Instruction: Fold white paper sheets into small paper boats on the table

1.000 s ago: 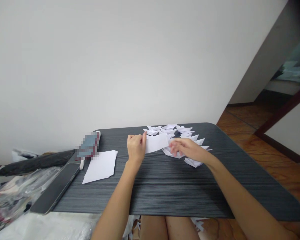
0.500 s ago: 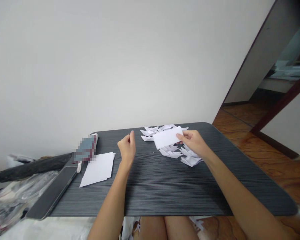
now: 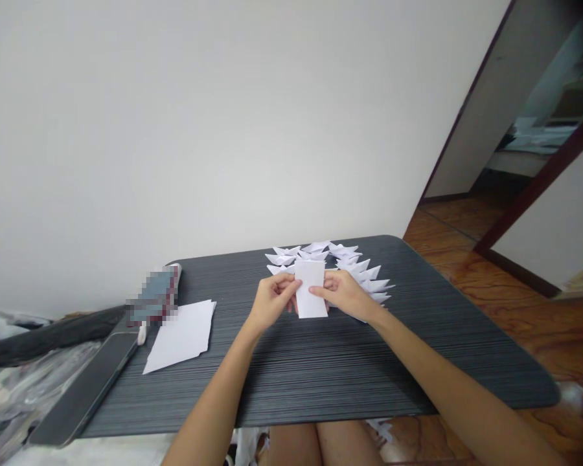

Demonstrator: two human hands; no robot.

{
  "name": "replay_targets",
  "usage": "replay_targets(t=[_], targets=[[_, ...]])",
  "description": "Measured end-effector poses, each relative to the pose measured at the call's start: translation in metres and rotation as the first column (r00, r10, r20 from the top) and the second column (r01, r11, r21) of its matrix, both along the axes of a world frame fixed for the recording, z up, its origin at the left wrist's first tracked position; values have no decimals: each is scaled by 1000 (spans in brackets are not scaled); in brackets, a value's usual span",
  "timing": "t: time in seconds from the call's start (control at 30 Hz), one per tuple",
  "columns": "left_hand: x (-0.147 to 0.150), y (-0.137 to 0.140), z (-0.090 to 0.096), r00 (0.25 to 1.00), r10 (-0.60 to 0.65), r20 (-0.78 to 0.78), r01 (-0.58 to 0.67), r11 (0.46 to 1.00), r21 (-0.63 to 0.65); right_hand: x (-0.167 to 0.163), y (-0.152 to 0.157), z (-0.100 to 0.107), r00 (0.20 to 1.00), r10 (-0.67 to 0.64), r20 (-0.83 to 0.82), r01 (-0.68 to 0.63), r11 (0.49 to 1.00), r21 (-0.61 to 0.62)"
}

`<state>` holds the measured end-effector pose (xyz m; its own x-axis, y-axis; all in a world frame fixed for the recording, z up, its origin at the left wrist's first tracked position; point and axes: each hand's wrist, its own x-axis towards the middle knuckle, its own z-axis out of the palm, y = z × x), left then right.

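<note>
Item one: small folded white paper rectangle (image 3: pixel 311 299), long sides running twelve to six, held at the centre, over the near side of the boat group; whether it touched the surface below could not be told.

Hands: left hand (image 3: pixel 271 301), at nine o'clock of the rectangle, partly closed, thumb at its left edge; right hand (image 3: pixel 347 294), at three o'clock, partly closed, thumb flat on its face. Both had hold of the rectangle between thumb and fingers.

Outward from item one, by clock:
- Folded white paper boats (image 3: pixel 369 286), a crowded group, from eleven round to three; several hidden by the hands.
- Loose white paper sheets (image 3: pixel 182 336), overlapping, between eight and nine.
- Blue-grey and dark-red object (image 3: pixel 155 291), pixelated, at nine.
- Small white oblong piece (image 3: pixel 142 334), beside it, near nine.
- Flat dark slab with rounded corners (image 3: pixel 85 388), at eight.

Support: dark, fine-striped bench (image 3: pixel 359 375), rounded corners. Beyond, at twelve: plain pale wall (image 3: pixel 272 129). At four: brown wood-patterned floor (image 3: pixel 529 323).
</note>
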<state>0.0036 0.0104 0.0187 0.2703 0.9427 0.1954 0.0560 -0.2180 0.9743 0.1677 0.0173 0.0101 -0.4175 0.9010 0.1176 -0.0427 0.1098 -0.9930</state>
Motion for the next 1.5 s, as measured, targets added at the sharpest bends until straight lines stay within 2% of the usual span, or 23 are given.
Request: replay_targets(t=[0.1, 0.17, 0.27, 0.37, 0.47, 0.57, 0.7, 0.87, 1.0, 1.13, 1.27, 1.5], targets=[[-1, -1, 3, 995, -10, 95, 10, 1000, 0, -1, -1, -2, 994, -42, -98, 38, 998, -44], [-3, 0, 3, 992, -3, 123, 1, 1000, 12, -1, -1, -3, 987, -26, -157, 17, 998, -60], [-6, 1, 1, 994, 10, 107, -15, 999, 44, -1, 0, -3, 984, -2, -181, -1, 1000, -17], [-7, 2, 0, 995, 28, 101, -35, 997, 70, 1, -1, 0, 992, -15, -129, 22, 998, 52], [-5, 2, 1, 990, 20, 140, -25, 999, 37, 3, -3, 5, 998, -53, -28, 57, 984, 166], [-3, 1, 2, 984, -23, 175, 29, 999, -32, 5, -3, 6, 992, -126, 29, 114, 957, 268], [-1, -1, 4, 985, -96, 144, 112, 988, -103, 6, -2, 4, 983, -175, 56, 149, 938, 312], [-1, -1, 5, 987, -107, 122, 123, 983, -139, 10, 0, 4, 990, -123, 69, 96, 948, 303], [-1, -2, 5, 991, -95, 89, 106, 987, -123, 16, 5, 4, 1000, -5, -28, 11, 978, 207], [3, -4, 3, 992, -125, -3, 124, 986, -112, 10, 7, -1, 990, -132, 43, 127, 986, 108], [6, -4, -1, 983, -172, -63, 163, 979, -125, 4, 7, -5, 989, -125, 76, 120, 990, 68], [5, -3, -4, 977, -208, -41, 199, 966, -165, 2, 5, -3, 986, -142, 92, 127, 980, 153]])
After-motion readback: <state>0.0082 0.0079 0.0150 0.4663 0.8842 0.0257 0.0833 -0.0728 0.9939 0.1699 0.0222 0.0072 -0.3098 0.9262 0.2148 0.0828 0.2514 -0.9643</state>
